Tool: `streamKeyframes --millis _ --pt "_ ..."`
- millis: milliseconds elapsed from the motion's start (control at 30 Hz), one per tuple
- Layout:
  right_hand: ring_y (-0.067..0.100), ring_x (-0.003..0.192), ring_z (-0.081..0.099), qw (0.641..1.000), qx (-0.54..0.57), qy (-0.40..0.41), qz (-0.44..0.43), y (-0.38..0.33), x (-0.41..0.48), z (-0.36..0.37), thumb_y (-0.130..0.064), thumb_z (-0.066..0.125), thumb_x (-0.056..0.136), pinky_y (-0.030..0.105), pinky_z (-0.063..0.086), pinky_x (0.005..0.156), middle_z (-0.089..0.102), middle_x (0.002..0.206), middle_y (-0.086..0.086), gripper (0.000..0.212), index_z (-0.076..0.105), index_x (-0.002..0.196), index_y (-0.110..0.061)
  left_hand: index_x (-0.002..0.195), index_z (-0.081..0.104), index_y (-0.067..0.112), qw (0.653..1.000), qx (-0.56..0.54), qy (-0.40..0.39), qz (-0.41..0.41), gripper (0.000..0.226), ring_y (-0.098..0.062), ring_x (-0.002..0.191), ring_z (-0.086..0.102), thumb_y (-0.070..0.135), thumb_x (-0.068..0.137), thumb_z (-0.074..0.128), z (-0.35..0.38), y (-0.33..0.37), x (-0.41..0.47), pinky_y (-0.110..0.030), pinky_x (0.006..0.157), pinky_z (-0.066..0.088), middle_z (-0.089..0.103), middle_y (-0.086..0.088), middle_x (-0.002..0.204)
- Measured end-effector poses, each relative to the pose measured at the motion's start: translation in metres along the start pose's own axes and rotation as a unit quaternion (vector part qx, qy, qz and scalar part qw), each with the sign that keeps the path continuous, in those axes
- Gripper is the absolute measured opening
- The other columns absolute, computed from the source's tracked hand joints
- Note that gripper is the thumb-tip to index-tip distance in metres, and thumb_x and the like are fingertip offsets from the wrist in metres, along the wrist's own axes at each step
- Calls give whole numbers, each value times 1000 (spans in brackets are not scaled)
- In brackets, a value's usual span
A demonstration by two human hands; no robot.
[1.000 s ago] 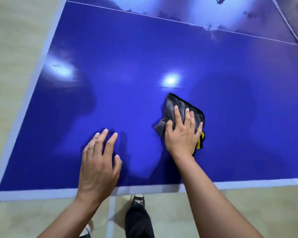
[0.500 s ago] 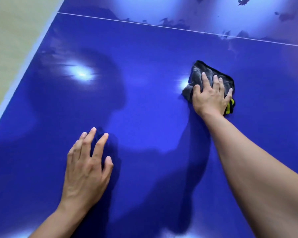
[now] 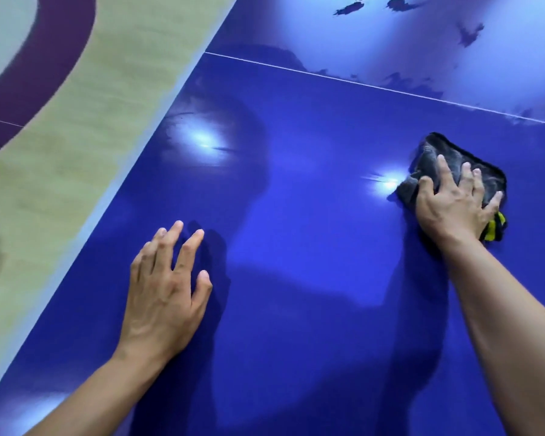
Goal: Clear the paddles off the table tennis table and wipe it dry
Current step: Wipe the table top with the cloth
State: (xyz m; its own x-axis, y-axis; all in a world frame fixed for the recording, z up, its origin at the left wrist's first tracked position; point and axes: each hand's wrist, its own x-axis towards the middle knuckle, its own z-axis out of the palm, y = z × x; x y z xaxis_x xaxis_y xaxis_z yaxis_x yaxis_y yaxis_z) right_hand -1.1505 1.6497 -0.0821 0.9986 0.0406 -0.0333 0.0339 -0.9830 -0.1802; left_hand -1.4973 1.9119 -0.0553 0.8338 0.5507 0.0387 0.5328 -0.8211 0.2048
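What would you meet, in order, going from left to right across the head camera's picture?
Wooden floor → pale side edge of the blue table → left hand flat on the table → grey cloth, with the right hand pressing on it.

A single head-worn wide-angle camera looks forward and steeply down from close above the blue surface [image 3: 296,221], which fills most of the frame. The left hand [image 3: 164,287] and right hand [image 3: 450,202] reach in from the bottom edge. Court floor [image 3: 76,127] shows at the upper left.
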Motion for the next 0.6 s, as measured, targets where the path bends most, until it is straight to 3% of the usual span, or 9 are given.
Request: streamKeyframes --millis 200,433,600 --pt "17 158 4 998 3 -4 -65 -108 -16 20 -54 27 103 56 -8 125 14 171 4 59 23 161 -42 147 48 13 1000 -7 -8 -7 61 -38 144 36 37 92 36 -7 -47 16 -53 116 32 38 -15 156" --pt "14 158 3 979 -24 -11 -201 -239 -44 51 -57 23 102 52 -9 126 15 171 -1 58 18 159 -48 147 48 16 999 -30 -15 9 59 -35 144 35 36 92 39 -13 -104 56 -49 117 29 40 -12 155" --pt "13 158 2 980 -4 -21 -198 -330 -23 67 -55 23 102 53 -10 125 14 172 -2 57 19 159 -49 139 60 13 995 -52 16 83 58 -38 137 47 33 86 45 -12 -142 59 -47 110 34 48 -14 151"
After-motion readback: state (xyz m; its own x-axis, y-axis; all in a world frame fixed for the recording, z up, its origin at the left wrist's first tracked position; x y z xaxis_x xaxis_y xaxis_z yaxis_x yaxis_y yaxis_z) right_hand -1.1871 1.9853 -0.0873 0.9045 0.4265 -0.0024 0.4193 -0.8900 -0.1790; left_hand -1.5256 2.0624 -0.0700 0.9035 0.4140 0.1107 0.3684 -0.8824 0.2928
